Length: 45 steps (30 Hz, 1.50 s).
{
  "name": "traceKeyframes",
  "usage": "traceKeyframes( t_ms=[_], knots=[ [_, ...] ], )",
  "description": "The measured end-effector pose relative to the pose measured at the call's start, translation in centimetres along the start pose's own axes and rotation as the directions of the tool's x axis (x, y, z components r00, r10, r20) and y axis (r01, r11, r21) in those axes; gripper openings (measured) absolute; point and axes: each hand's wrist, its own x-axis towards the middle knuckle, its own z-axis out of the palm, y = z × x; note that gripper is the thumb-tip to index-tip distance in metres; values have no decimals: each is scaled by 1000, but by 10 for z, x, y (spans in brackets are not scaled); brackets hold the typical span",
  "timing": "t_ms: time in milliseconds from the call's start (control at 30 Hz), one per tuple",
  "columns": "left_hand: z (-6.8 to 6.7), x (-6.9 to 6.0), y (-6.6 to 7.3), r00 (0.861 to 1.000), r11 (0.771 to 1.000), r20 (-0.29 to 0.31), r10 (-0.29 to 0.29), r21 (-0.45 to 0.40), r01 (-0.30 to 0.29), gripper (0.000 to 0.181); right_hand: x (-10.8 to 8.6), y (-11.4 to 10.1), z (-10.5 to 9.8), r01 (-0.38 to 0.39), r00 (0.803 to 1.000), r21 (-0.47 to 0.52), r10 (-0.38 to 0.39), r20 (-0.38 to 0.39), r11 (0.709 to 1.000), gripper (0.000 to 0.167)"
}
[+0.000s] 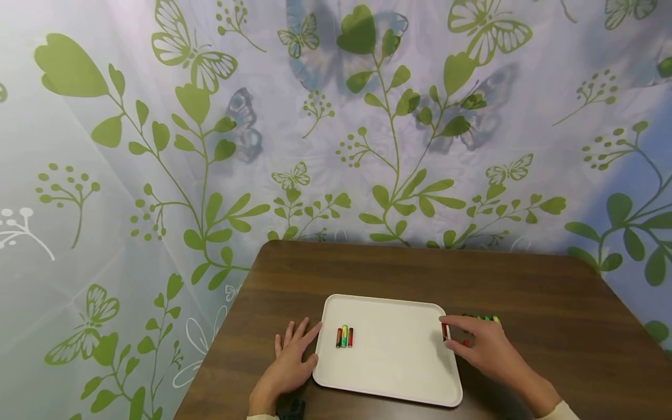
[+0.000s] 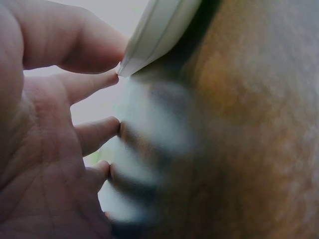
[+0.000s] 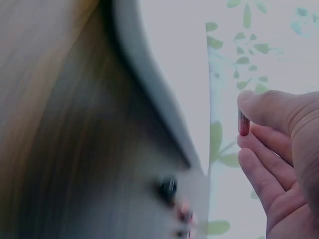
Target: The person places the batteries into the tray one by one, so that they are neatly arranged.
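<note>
A white tray lies on the brown table, with three batteries side by side on its left part, red ones flanking a green-yellow one. The left hand rests by the tray's left edge with fingers spread; in the left wrist view its thumb and a finger touch the tray rim. Over the tray's right edge, the right hand pinches a red and black battery between thumb and fingers. That battery also shows at the fingertips of the right hand in the right wrist view.
More batteries, some green-ended, lie on the table right of the tray, partly hidden by the right hand. Blurred batteries appear near the tray in the right wrist view. A patterned curtain hangs behind the table.
</note>
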Motion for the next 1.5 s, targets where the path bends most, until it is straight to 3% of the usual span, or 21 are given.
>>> traceKeyframes(
  t_ms=[333,567,800,867,1133,1400,1500],
  knots=[
    [-1,1,2,999,998,21,-50,37,49,69,31,-34,53,11,1000,98,-9,-14,995,49],
    [3,-1,-5,1000,1000,-7,4,6,-4,70,45,-59,81,-27,999,168,19,48,985,45],
    [-2,-1,1,1000,1000,8,-21,7,21,69,60,-72,106,-54,997,206,39,72,977,44],
    [-1,0,-1,1000,1000,2,-3,9,3,69,63,-75,113,-53,996,214,36,82,975,43],
    [1,1,-5,1000,1000,-16,25,-15,-25,69,67,-83,134,-38,989,251,0,146,967,41],
    [6,4,-17,999,999,-31,20,26,-19,70,68,-84,148,1,980,190,-39,194,982,41],
    [6,3,-16,999,999,-31,45,-6,-45,69,69,-86,150,4,979,183,-41,198,983,41]
  ],
)
